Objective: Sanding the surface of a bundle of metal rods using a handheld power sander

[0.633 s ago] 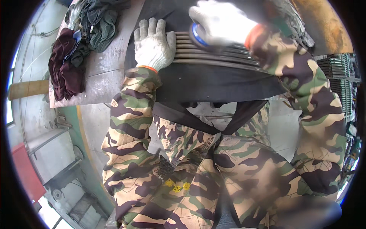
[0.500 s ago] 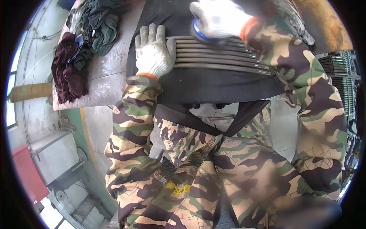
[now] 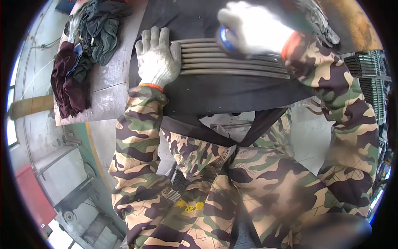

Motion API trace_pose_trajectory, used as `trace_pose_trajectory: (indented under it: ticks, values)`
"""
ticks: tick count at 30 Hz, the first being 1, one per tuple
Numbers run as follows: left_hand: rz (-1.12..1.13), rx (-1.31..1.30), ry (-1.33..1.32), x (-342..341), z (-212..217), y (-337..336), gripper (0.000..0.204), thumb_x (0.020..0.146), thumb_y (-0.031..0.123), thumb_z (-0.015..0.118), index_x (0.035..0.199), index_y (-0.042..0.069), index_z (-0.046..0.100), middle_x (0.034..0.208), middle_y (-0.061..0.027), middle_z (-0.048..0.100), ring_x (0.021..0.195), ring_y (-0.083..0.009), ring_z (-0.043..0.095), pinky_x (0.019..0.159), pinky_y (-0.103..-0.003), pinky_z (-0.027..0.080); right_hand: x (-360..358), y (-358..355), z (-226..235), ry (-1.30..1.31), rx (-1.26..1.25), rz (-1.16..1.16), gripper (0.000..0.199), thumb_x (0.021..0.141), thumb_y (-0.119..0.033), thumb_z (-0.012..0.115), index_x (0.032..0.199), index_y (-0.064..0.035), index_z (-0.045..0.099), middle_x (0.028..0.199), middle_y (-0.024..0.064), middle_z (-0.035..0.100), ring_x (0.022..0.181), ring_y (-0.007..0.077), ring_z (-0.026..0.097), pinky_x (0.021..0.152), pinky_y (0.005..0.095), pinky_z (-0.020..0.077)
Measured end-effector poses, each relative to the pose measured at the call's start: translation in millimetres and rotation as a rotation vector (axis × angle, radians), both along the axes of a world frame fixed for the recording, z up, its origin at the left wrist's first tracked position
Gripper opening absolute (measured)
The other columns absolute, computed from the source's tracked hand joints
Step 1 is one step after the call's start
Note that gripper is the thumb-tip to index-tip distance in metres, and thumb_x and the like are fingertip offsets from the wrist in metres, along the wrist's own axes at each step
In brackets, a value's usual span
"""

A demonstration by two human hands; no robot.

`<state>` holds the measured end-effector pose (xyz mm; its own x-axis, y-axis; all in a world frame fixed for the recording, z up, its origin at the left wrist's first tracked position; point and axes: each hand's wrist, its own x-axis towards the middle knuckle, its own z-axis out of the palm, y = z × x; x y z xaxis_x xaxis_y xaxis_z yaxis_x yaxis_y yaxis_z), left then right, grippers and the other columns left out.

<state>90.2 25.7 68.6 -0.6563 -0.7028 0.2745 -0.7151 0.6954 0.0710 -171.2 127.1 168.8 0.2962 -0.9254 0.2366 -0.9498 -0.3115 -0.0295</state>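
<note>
Several grey metal rods (image 3: 203,61) lie side by side in a row on a black cloth (image 3: 207,93) that covers part of the table. My left hand (image 3: 157,60), in a white knit glove with an orange cuff, rests flat over their left ends, fingers apart and pointing away from me. Above the rods' right half is my right hand (image 3: 259,31), gloved alike and smeared by motion. It grips a blue-rimmed round object (image 3: 226,38), mostly hidden under the glove; its exact kind does not show. The rods' far right parts are partly covered by this hand.
Dark green cloths (image 3: 99,33) and a maroon cloth (image 3: 68,83) are heaped on the table's left side. Grey crumpled material (image 3: 321,25) sits at the far right, beside a rusty brown surface (image 3: 352,25). Stacked metal parts (image 3: 367,76) stand to the right.
My right hand has moved to the right over the rods with the blue-rimmed object. My left hand stays on the rod ends, while the whole view has shifted slightly.
</note>
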Motion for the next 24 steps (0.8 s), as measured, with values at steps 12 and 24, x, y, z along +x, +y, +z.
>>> trace_pose_trajectory:
  ticks: [12, 24]
  values:
    - [0.02, -0.017, -0.003, -16, -7, -16, 0.052, 0.105, 0.037, 0.052, 0.146, 0.006, 0.06, 0.151, -0.0233, 0.057, 0.142, -0.0473, 0.048, 0.119, -0.058, 0.036, -53, 41, -11, 0.064, 0.075, -0.079, 0.019, 0.092, -0.019, 0.066, 0.105, -0.0055, 0.06, 0.102, 0.017, 0.06, 0.094, 0.0384, 0.065, 0.08, 0.0501, 0.0553]
    - [0.032, -0.075, 0.067, -21, -17, -27, 0.053, 0.103, 0.038, 0.053, 0.144, 0.006, 0.061, 0.145, -0.0191, 0.059, 0.14, -0.0443, 0.048, 0.118, -0.058, 0.036, -61, 56, 15, 0.022, 0.082, -0.012, 0.019, 0.086, -0.022, 0.069, 0.092, -0.005, 0.064, 0.092, 0.0189, 0.066, 0.085, 0.0398, 0.069, 0.069, 0.0526, 0.0572]
